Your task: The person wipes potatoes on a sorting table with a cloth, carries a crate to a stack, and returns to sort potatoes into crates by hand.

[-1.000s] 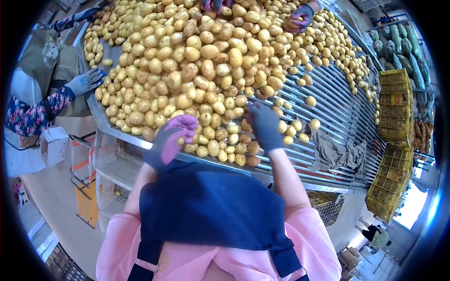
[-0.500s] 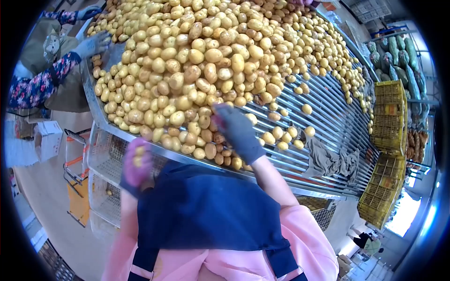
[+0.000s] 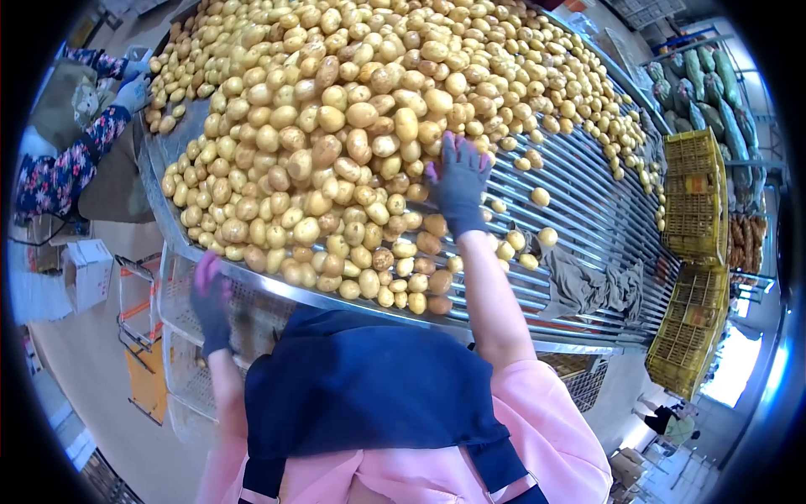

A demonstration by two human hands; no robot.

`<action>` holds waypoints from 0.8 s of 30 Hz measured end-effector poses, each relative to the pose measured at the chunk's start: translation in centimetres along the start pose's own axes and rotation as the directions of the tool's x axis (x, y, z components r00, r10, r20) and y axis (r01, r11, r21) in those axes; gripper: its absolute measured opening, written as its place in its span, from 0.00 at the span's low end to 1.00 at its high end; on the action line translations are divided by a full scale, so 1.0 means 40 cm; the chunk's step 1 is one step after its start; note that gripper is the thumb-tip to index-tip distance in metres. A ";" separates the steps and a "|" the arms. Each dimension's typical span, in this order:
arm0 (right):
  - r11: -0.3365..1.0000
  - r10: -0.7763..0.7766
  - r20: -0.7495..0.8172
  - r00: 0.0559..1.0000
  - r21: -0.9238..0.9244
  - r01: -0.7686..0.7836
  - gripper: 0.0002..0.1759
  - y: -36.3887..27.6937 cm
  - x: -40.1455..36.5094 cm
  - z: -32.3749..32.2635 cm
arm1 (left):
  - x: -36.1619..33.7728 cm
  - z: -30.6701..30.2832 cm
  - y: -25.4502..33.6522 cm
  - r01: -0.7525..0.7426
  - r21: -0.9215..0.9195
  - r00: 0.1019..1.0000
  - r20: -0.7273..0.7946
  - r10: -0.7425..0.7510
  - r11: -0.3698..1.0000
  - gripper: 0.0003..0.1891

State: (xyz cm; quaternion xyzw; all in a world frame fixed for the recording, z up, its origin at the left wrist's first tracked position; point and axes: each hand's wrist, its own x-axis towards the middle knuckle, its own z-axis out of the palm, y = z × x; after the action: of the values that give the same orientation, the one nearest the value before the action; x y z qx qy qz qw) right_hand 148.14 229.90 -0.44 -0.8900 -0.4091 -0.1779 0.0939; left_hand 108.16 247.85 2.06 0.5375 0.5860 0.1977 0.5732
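A large heap of potatoes (image 3: 319, 126) lies on a sorting table with metal bars (image 3: 546, 176). My right hand (image 3: 462, 186), in a grey glove with pinkish fingertips, reaches onto the right flank of the heap. Its fingers are spread, touching potatoes, and it grips none that I can see. Just off the table's near edge, my left hand (image 3: 211, 304) hangs over a white plastic crate (image 3: 189, 370). It wears a matching glove; its fingers look apart, slightly blurred, and no potato shows in them.
Across the left corner, a co-worker's gloved hand (image 3: 133, 92) is at the heap. A grey cloth (image 3: 588, 286) lies on the bars. Yellow crates (image 3: 693, 197) stand at the right end. An orange folding cart (image 3: 143, 361) and a cardboard box (image 3: 86, 273) are at left.
My left hand has opened and the potatoes it held are gone from it. My right hand has moved up and right along the heap. The co-worker's hand has shifted left.
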 end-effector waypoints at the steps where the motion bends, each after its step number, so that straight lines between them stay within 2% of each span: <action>1: 0.997 0.039 0.023 0.999 0.059 -0.040 0.32 -0.008 -0.012 0.010 | -0.015 0.095 0.082 -0.019 0.083 0.998 0.063 0.013 0.996 0.20; 2: 0.990 0.074 0.046 0.996 0.120 -0.079 0.35 -0.014 -0.024 0.011 | -0.029 0.178 0.149 -0.044 0.165 0.992 0.124 0.023 0.985 0.20; 3: 0.973 0.059 0.104 0.993 0.217 -0.081 0.33 -0.013 -0.036 -0.014 | -0.008 0.228 0.156 -0.336 0.249 0.928 0.252 0.274 0.908 0.19; 4: 0.972 0.061 0.101 0.993 0.220 -0.082 0.33 -0.009 -0.057 -0.034 | 0.007 0.273 0.152 -0.595 0.288 0.788 0.391 0.475 0.750 0.18; 6: 0.973 -0.149 0.340 0.929 0.218 0.076 0.27 0.007 -0.111 -0.070 | -0.012 0.361 0.174 -0.588 0.061 0.729 0.472 0.495 0.807 0.16; 7: 0.929 -0.249 0.372 0.894 0.353 0.112 0.23 0.020 -0.136 -0.084 | -0.016 0.384 0.188 -0.600 0.143 0.720 0.526 0.453 0.787 0.16; 8: 0.870 -0.344 0.387 0.856 0.475 0.135 0.20 0.044 -0.147 -0.095 | -0.028 0.410 0.203 -0.529 0.122 0.735 0.562 0.381 0.840 0.16; 9: 0.840 -0.151 0.615 0.774 0.493 -0.228 0.16 0.072 -0.123 -0.120 | -0.019 0.425 0.189 -0.638 0.160 0.665 0.607 0.435 0.753 0.16; 10: 0.727 0.089 0.415 0.905 0.594 -0.344 0.18 0.110 -0.123 -0.104 | -0.012 0.436 0.174 -0.735 0.192 0.592 0.650 0.477 0.651 0.16; 11: 0.713 0.265 0.416 0.870 0.523 -0.467 0.17 0.140 -0.052 -0.138 | -0.021 0.450 0.176 -0.736 0.188 0.586 0.658 0.473 0.651 0.16; 12: 0.732 0.348 0.330 0.878 0.489 -0.474 0.16 0.200 0.005 -0.111 | -0.034 0.464 0.181 -0.611 0.111 0.636 0.658 0.402 0.784 0.15; 13: 0.822 0.358 0.309 0.881 0.344 -0.455 0.13 0.246 0.068 -0.107 | -0.043 0.472 0.185 -0.462 0.038 0.674 0.664 0.323 0.886 0.15; 14: 0.863 0.328 0.204 0.922 0.333 -0.380 0.11 0.281 0.104 -0.083 | -0.044 0.477 0.182 -0.467 0.042 0.669 0.670 0.322 0.883 0.15; 16: 0.858 0.355 0.233 0.906 0.304 -0.414 0.11 0.332 0.144 0.016 | -0.041 0.487 0.171 -0.523 0.150 0.649 0.709 0.278 0.839 0.15; 18: 0.916 0.251 0.468 0.847 0.169 -0.365 0.11 0.320 0.171 0.063 | -0.044 0.494 0.172 -0.569 0.148 0.639 0.699 0.321 0.809 0.15; 20: 0.890 0.229 0.449 0.864 0.263 -0.372 0.14 0.324 0.155 0.064 | -0.049 0.492 0.163 -0.404 0.082 0.659 0.717 0.227 0.911 0.16; 21: 0.874 0.197 0.457 0.867 0.319 -0.366 0.16 0.333 0.135 0.060 | -0.061 0.491 0.172 -0.023 0.042 0.690 0.724 -0.014 0.999 0.16; 22: 0.854 0.168 0.462 0.871 0.373 -0.362 0.17 0.342 0.114 0.058 | -0.068 0.497 0.180 0.053 0.038 0.685 0.726 -0.065 0.998 0.16; 23: 0.799 0.188 0.504 0.843 0.421 -0.430 0.19 0.341 0.112 0.057 | -0.072 0.501 0.175 0.088 0.023 0.681 0.728 -0.077 0.996 0.15; 24: 0.798 0.193 0.500 0.844 0.421 -0.432 0.19 0.344 0.118 0.052 | -0.071 0.511 0.172 0.116 0.000 0.680 0.729 -0.080 0.993 0.14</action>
State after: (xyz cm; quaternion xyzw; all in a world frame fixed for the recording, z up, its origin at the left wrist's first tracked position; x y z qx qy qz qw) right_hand 161.97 224.92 -0.79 -0.9039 -0.2949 0.1594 0.2656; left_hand 128.34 239.93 3.81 0.5264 0.3339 -0.0492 0.7804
